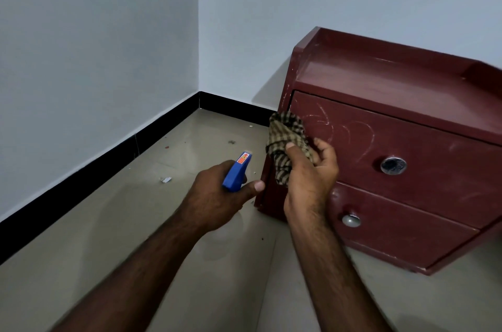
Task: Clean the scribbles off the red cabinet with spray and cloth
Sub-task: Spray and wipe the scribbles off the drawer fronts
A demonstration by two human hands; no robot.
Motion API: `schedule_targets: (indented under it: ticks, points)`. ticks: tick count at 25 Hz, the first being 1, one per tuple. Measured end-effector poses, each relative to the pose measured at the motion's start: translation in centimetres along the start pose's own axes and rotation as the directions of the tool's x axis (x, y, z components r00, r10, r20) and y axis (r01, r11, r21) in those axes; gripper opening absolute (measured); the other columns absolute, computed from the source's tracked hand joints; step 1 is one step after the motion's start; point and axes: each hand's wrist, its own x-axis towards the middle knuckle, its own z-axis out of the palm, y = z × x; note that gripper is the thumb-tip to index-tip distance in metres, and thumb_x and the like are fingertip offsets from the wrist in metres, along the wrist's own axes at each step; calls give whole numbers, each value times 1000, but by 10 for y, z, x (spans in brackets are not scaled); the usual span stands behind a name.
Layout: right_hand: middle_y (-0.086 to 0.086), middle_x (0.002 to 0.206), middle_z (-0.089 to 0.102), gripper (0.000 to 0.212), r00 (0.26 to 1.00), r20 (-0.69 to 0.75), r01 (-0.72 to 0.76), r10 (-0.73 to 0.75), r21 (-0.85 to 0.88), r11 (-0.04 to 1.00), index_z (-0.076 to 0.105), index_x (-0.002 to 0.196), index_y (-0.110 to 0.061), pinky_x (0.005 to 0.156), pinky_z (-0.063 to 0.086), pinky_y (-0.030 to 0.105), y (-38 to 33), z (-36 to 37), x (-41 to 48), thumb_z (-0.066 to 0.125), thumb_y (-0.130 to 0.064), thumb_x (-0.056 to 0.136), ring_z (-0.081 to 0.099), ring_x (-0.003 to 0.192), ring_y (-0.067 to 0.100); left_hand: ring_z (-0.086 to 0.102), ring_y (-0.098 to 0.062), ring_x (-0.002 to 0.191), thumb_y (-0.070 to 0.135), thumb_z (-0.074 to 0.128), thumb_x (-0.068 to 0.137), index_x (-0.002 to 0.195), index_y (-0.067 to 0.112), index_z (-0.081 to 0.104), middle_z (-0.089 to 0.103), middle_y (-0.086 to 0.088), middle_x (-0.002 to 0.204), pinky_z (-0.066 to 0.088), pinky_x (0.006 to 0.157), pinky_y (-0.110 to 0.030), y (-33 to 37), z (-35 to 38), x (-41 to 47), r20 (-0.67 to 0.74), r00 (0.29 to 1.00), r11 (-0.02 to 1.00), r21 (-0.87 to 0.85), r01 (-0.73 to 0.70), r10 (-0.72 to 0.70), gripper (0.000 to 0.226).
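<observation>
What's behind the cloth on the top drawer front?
The cloth, held by the right hand, hides the left edge of the top drawer; marks there can't be seen. White scribbles show just right of it.

Dark red cabinet with white scribbles and silver knobs. Cloth checked beige and black. Blue sprayer with orange label. Beige floor, black skirting, pale walls.

Dark red wooden two-drawer cabinet, upright. White chalky scribbles loop across the left half of its upper drawer front. Brown-and-black checked cloth, bunched in right hand, sits against that drawer's left edge. Blue plastic spray bottle, gripped in left hand, just left of the cabinet.
</observation>
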Motion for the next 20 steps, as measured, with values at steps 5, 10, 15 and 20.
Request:
schedule_targets:
  ticks: [5,10,15,20]
  points:
    - [8,109,78,47,998,-20,-60,60,-21,998,63,125,-15,75,63,30,2,-3,-2,80,-1,84,78,92,20,70,-14,81,67,65,80,101,21,59,68,2,89,51,69,-23,-1,0,0,-6,1000,1000,-12,-9,9,50]
    - [9,103,78,48,999,38,12,-15,62,998,61,127,-11,69,60,20,-28,19,4,79,4,85,75,81,11,69,-13,81,69,63,78,98,24,58,68,4,88,47,67,-22,0,0,-1,-12,1000,1000,-16,-11,11,50]
    - [6,109,78,48,999,6,-41,41,-32,999,62,127,-15,83,64,33,-9,2,1,81,-1,85,78,96,21,69,-15,81,70,59,75,99,22,58,67,1,90,55,74,-27,3,0,-1,-2,999,999,0,-40,40,54]
    - [7,102,78,48,999,27,-19,18,39,999,62,126,-14,69,60,21,-33,19,4,80,3,84,76,81,12,69,-16,81,69,61,76,99,22,58,67,1,91,57,76,-31,5,1,-2,0,999,999,-11,-47,47,52]
